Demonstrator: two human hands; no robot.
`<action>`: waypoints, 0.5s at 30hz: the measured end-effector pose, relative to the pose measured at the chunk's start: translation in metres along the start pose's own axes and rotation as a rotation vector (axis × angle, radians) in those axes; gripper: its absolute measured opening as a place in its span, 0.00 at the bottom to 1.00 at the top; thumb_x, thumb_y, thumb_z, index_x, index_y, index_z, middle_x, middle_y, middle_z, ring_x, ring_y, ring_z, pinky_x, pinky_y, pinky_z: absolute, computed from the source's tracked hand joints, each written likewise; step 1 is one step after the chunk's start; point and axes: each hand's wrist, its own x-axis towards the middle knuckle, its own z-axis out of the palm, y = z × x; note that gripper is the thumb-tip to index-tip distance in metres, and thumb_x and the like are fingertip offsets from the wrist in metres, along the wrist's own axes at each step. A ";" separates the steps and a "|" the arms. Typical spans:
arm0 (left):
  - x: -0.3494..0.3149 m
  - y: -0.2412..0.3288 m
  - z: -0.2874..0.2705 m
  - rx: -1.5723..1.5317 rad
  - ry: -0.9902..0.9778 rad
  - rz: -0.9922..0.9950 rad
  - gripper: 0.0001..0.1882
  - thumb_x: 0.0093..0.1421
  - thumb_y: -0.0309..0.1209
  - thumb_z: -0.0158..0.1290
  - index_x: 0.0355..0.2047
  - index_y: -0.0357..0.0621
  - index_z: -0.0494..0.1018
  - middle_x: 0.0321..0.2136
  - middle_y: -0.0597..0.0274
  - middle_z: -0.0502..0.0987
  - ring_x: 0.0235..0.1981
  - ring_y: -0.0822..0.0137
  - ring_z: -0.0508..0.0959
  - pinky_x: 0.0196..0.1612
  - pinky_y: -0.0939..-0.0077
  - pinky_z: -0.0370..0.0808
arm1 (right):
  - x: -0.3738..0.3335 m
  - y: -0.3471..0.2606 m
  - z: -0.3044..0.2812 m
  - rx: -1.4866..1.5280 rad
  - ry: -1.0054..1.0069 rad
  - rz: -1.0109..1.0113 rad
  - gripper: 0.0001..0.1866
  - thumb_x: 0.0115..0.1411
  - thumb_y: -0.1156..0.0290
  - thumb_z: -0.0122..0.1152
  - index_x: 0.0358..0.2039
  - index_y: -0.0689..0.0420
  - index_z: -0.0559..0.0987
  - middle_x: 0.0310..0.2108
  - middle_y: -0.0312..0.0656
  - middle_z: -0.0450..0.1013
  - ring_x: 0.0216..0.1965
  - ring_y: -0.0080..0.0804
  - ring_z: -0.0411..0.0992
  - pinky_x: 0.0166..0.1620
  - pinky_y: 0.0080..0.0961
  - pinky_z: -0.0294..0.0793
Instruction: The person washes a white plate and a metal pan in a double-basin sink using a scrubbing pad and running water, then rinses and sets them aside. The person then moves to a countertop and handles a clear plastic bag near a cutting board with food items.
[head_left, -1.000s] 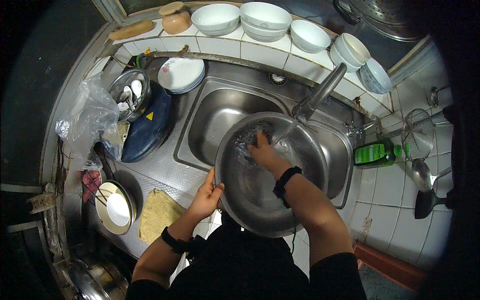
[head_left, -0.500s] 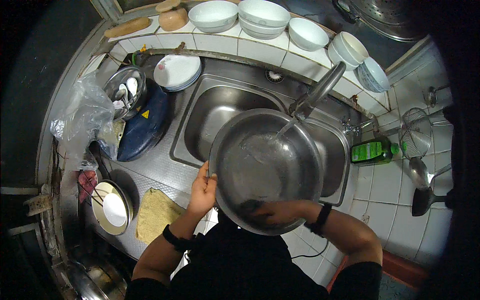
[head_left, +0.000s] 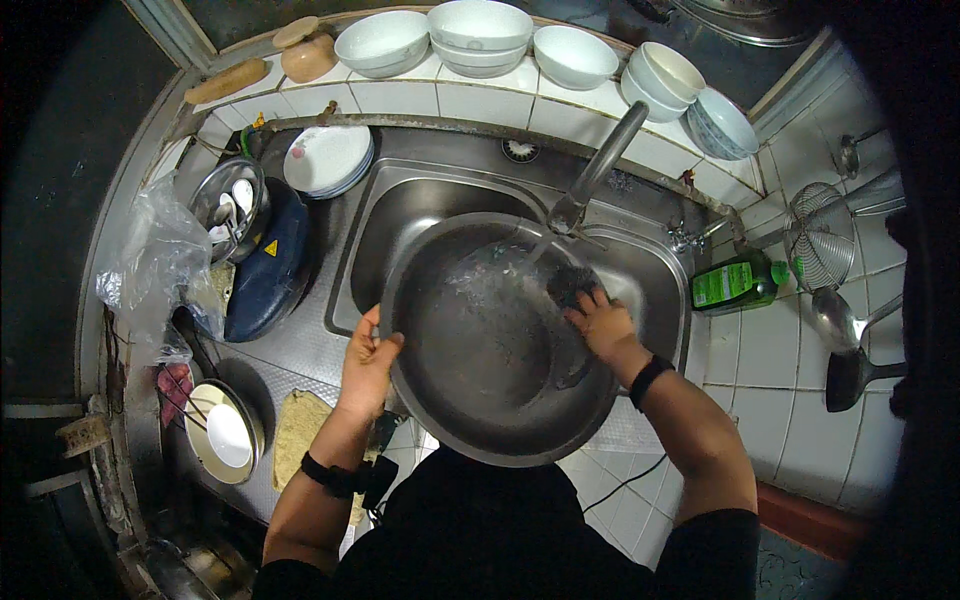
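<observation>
A large round metal basin (head_left: pixel 480 370) lies over the front of the double sink (head_left: pixel 350 235), tilted, with a little water in it. My left hand (head_left: pixel 368 362) grips its left rim, thumb over the edge. Inside the basin, at the right wall, my right hand (head_left: pixel 603 325) presses a dark scouring pad (head_left: pixel 572 287) against the metal. Above the basin's far rim is the faucet (head_left: pixel 590 180), and water runs from it into the basin.
White bowls (head_left: pixel 480 30) line the tiled ledge. Left stand stacked plates (head_left: pixel 328 160), a metal bowl of spoons (head_left: pixel 232 215), a blue lid (head_left: pixel 270 270) and a yellow cloth (head_left: pixel 300 430). At right are a green bottle (head_left: pixel 735 283) and a hanging strainer (head_left: pixel 820 235).
My right hand has moved with the pad from the basin's near side up to its right wall. The basin has shifted a little left in the view, my left hand still on its rim.
</observation>
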 end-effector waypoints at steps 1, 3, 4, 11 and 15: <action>0.000 0.003 -0.001 -0.007 0.036 -0.042 0.20 0.59 0.20 0.43 0.53 0.39 0.61 0.40 0.61 0.74 0.39 0.72 0.74 0.44 0.79 0.71 | -0.003 -0.002 -0.006 0.115 -0.090 -0.019 0.16 0.56 0.68 0.47 0.45 0.44 0.73 0.50 0.33 0.65 0.58 0.33 0.56 0.53 0.42 0.63; 0.001 0.007 -0.005 -0.085 0.055 -0.056 0.19 0.58 0.20 0.42 0.52 0.39 0.62 0.41 0.60 0.74 0.40 0.71 0.74 0.45 0.78 0.71 | -0.003 -0.006 -0.017 0.118 -0.062 -0.014 0.17 0.53 0.69 0.51 0.45 0.45 0.73 0.46 0.35 0.68 0.55 0.36 0.60 0.49 0.40 0.67; 0.002 0.008 -0.007 -0.109 0.057 -0.064 0.19 0.57 0.20 0.41 0.51 0.39 0.63 0.42 0.59 0.74 0.41 0.69 0.74 0.46 0.76 0.71 | -0.002 -0.007 -0.021 0.135 -0.021 -0.021 0.18 0.52 0.69 0.53 0.45 0.46 0.72 0.44 0.36 0.69 0.53 0.37 0.62 0.47 0.39 0.69; -0.006 0.016 -0.030 -0.219 0.135 -0.091 0.23 0.53 0.19 0.42 0.52 0.41 0.63 0.43 0.60 0.73 0.43 0.67 0.74 0.48 0.74 0.70 | 0.048 0.030 -0.028 0.728 0.458 0.289 0.22 0.47 0.72 0.59 0.46 0.51 0.71 0.44 0.47 0.70 0.45 0.47 0.68 0.47 0.35 0.69; -0.010 0.019 -0.033 -0.200 0.216 -0.019 0.27 0.52 0.19 0.41 0.55 0.41 0.61 0.45 0.58 0.72 0.45 0.66 0.73 0.51 0.72 0.68 | 0.061 0.052 -0.030 0.823 0.549 0.406 0.22 0.48 0.76 0.57 0.47 0.54 0.70 0.43 0.49 0.70 0.44 0.49 0.69 0.45 0.36 0.69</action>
